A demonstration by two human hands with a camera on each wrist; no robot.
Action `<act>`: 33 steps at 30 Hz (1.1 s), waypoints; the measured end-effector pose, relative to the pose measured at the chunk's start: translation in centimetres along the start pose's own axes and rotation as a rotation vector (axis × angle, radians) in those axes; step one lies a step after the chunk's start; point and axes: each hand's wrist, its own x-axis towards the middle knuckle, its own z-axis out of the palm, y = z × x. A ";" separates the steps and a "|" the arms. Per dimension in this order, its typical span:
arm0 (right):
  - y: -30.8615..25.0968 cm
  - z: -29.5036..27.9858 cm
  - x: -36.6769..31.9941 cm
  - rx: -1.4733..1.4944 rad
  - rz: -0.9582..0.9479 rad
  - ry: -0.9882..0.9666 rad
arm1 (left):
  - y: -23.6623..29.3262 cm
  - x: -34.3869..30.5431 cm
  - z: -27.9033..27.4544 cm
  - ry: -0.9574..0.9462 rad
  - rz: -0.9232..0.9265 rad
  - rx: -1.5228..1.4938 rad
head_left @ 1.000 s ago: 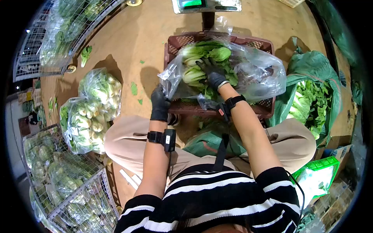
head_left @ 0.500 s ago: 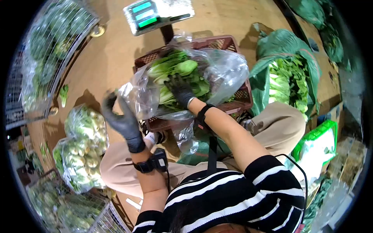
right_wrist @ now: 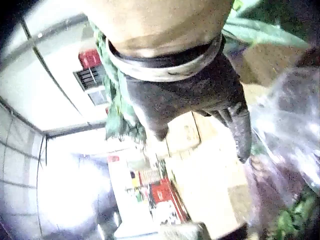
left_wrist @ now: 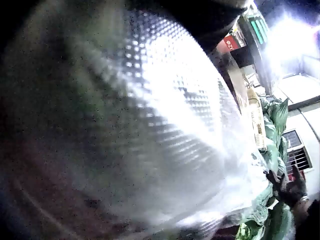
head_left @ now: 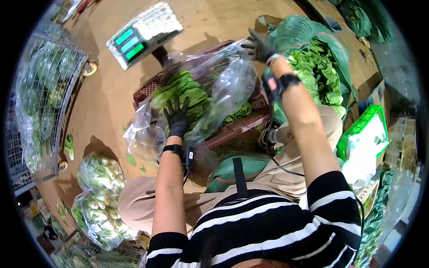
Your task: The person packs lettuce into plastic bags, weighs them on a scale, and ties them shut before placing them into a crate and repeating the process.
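The black-gloved left hand (head_left: 178, 122), fingers spread, touches leafy green vegetables (head_left: 190, 94) in a clear plastic bag (head_left: 232, 82) within the maroon plastic crate (head_left: 230, 135); the black-gloved right hand (head_left: 262, 48), fingers parted, is farther from them, near its far right corner.

Only one scrap of print can be partly read: pale characters on a red label (left_wrist: 231, 43) near the green-lit readouts of the scale (head_left: 145, 35), seen in the left wrist view. They look like "ZY" with a round mark beside them, set at a slant, though the exact letters are uncertain. On the scale, at the far left, three green windows are lit, but their digits are too small to read. A white sticker (head_left: 191, 155) on the left wrist camera (head_left: 188, 158) has dark marks too small to read.
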 end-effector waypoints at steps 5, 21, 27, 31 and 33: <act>-7.0 -2.1 -7.2 -0.711 0.097 -0.144 | -0.7 0.1 1.1 0.042 0.070 -0.060; 24.6 -33.3 -24.0 -1.006 -0.521 0.626 | 10.1 5.0 -3.7 -0.091 0.316 -0.755; 30.1 -28.1 -25.9 -1.207 -0.216 0.112 | 20.2 5.1 -11.2 -0.688 0.129 -0.832; 30.2 -33.2 -24.7 -0.414 -0.228 0.562 | 26.5 7.3 -17.1 -0.463 0.405 -0.688; 29.9 -34.0 -26.2 0.007 -0.193 0.753 | 35.0 6.1 -19.5 -0.594 0.351 -1.019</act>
